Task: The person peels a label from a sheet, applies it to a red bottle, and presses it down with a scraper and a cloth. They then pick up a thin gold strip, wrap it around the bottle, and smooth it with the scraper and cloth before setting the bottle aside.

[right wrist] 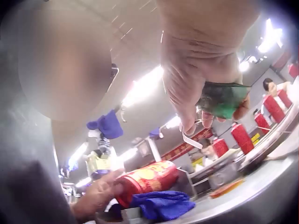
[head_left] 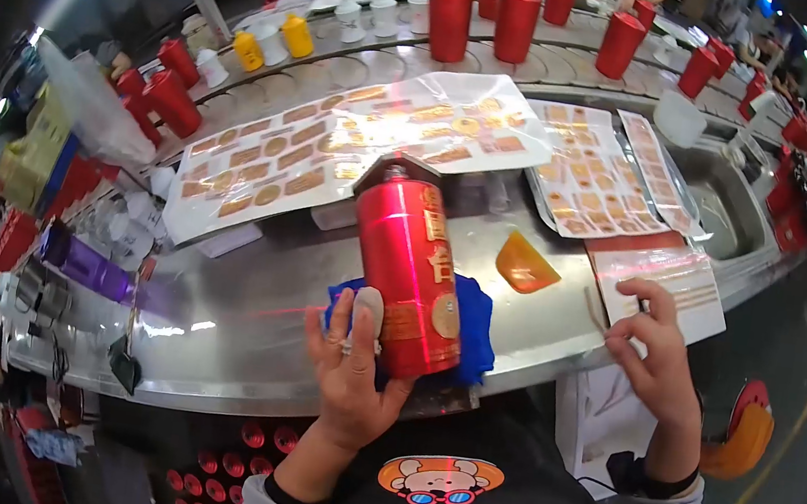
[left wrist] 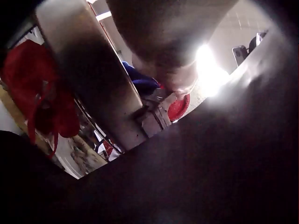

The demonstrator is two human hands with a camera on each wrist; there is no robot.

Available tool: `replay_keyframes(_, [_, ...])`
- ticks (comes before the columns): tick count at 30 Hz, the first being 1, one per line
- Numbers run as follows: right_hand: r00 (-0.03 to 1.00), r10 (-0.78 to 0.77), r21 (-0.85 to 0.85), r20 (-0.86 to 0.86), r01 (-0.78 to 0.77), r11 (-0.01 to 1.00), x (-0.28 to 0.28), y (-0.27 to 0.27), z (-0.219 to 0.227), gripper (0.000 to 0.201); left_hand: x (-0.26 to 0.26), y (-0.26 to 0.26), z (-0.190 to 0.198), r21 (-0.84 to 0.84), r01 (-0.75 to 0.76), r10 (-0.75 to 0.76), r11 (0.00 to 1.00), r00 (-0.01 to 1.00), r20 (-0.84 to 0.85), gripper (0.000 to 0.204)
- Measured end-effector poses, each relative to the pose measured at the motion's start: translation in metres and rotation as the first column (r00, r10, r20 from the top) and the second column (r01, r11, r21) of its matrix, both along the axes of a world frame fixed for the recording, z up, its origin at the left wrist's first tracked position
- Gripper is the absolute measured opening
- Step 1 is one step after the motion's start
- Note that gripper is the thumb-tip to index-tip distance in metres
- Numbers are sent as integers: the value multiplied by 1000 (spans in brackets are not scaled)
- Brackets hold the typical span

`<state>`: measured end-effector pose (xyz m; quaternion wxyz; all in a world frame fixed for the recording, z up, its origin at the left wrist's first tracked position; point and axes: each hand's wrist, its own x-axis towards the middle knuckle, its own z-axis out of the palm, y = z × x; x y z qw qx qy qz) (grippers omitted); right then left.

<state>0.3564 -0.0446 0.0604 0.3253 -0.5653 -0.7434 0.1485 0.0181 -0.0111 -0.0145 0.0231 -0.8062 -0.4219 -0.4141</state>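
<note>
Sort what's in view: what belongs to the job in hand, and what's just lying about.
Likely for the job:
red bottle, touched by the left hand
blue cloth by it
thin strip in the right hand's grip
gold-patterned sheet

Seemingly just lying about:
purple container
clear plastic bag

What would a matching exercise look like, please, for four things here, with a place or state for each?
Things:
1. red bottle
2. blue cloth
3. orange piece
4. thin strip

Places and states:
A. held by the right hand
B. on the metal table, touched by neither hand
C. touched by the left hand
D. bunched, showing on both sides of the bottle

Pairs: 1-C; 2-D; 3-B; 4-A
</note>
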Motion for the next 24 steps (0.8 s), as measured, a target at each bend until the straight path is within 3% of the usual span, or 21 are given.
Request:
replay_keyframes(5, [955, 286, -29, -78, -289, 957, -60, 15, 21, 14, -3, -1, -11, -54, -1, 8, 999, 991, 133, 79])
replay_keyframes(9, [912, 404, 16, -71, -404, 915, -84, 24, 22, 15, -5, -2, -7, -78, 13, -2, 997, 991, 134, 78])
replay_keyframes(13, [876, 481, 75, -29, -478, 875, -103, 28, 32, 14, -7, -7, 30, -214, 258, -178, 942, 927, 331, 62])
replay_keyframes(15, [863, 503, 83, -42, -499, 863, -114, 29, 34, 14, -5, -3, 46, -254, 339, -232, 906, 899, 371, 45])
replay_keyframes(18, [863, 503, 86, -47, -498, 863, -121, 32, 30, 14, -5, -5, 42, -272, 265, -179, 925, 936, 304, 23])
replay_keyframes(24, [894, 434, 19, -115, -435, 900, -125, 35, 8, 13, -6, -13, 21, -346, 179, -21, 921, 909, 416, 17])
